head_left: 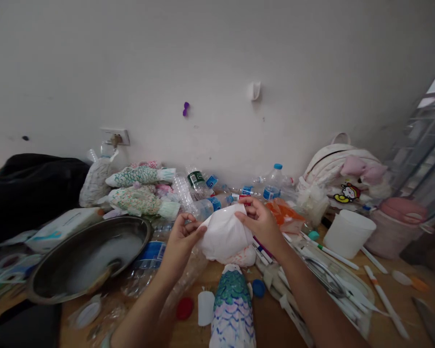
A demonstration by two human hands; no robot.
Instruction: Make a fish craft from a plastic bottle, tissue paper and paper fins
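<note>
Between my hands a sheet of white tissue paper (pixel 226 234) is held up by its two upper corners. My left hand (pixel 186 234) pinches its left corner, and my right hand (pixel 259 220) pinches the upper right one. Below the paper stands a fish-shaped craft (pixel 234 304) painted with green, pink and blue scales, pointing away from me. Part of another white craft piece with orange marks (pixel 242 256) shows just under the tissue's lower edge. A red bottle cap (pixel 184 308), a white paper piece (pixel 205 308) and a blue cap (pixel 258 288) lie around the painted fish.
A metal basin (pixel 39 285) with whitish liquid and a brush stands left. Painted fish crafts (pixel 141 176) and plastic bottles (pixel 272 186) line the wall. To the right are marker pens (pixel 386 302), a white cup (pixel 350 234), a pink container (pixel 391 232) and a backpack (pixel 342 169).
</note>
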